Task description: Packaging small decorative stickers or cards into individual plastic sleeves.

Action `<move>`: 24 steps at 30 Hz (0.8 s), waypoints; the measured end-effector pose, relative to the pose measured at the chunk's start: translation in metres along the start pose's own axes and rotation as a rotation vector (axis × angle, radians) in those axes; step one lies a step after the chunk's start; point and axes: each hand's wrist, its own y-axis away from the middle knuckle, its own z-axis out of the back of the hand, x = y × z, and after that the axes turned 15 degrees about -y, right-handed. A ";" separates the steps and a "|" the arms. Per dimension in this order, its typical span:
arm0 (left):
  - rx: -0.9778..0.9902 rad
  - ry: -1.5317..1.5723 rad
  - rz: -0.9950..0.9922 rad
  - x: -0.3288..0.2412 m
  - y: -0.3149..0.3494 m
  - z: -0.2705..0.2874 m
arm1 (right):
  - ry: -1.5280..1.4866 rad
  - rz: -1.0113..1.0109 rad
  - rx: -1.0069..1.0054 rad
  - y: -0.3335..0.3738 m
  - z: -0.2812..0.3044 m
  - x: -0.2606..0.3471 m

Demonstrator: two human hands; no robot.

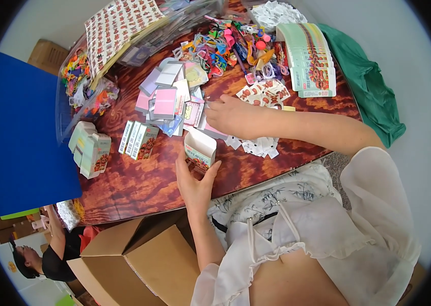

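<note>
Near the table's front edge, my left hand is closed round a small pale green carton with its top end open. Thumb and fingers grip its two sides. My right hand reaches across from the right, fingers bent down at the edge of a heap of small pads in pink, grey and white. What its fingertips hold, if anything, is hidden. Beside its wrist lie sticker sheets with red-brown figures, and below it is a scatter of small white paper slips.
Finished-looking cartons stand left of the pads, beside flattened ones. Colourful bands and trinkets pile up at the back, with stacked flat cartons to the right. A large cardboard box stands below the table; another person is at lower left.
</note>
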 end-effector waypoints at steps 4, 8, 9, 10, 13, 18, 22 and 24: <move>-0.023 -0.115 -0.010 0.001 0.000 0.005 | 0.093 0.105 -0.052 -0.001 -0.005 -0.007; -0.061 -0.367 -0.045 -0.005 -0.003 0.017 | -0.080 0.126 -0.153 0.009 -0.008 -0.018; -0.060 -0.365 -0.043 -0.004 -0.004 0.019 | -0.129 0.113 -0.281 0.011 -0.007 -0.024; -0.057 -0.395 -0.030 -0.004 -0.005 0.020 | -0.177 0.099 -0.410 0.013 -0.007 -0.029; -0.057 -0.457 -0.031 -0.006 -0.006 0.020 | -0.562 -0.008 -0.713 0.016 -0.003 -0.037; -0.049 -0.531 -0.063 -0.009 -0.003 0.015 | -1.316 -0.416 -0.487 0.030 0.024 -0.019; 0.092 -0.499 -0.134 -0.031 -0.001 0.015 | -0.880 -0.227 -0.263 0.044 0.036 -0.002; 0.132 -0.492 -0.198 -0.037 -0.001 0.013 | -0.700 -0.216 -0.116 0.048 0.035 0.003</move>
